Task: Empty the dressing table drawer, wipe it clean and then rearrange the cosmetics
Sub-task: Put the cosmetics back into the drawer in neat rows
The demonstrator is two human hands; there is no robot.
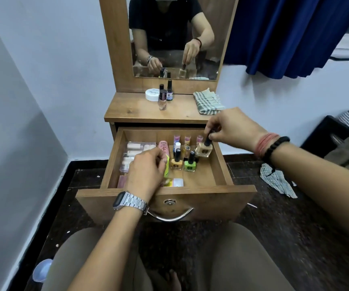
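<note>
The wooden drawer of the dressing table is pulled open and holds several cosmetics. My right hand pinches the black cap of a beige nail polish bottle, lifted over the drawer's right side. My left hand reaches into the drawer's left half and its fingers curl on a yellow-green item beside a pink tube. An orange bottle and a green bottle stand in the middle. A clear plastic box lies at the left.
On the tabletop stand a white jar, three small bottles and a folded checked cloth. A mirror rises behind. Another checked cloth lies on the dark floor at right. A blue curtain hangs at upper right.
</note>
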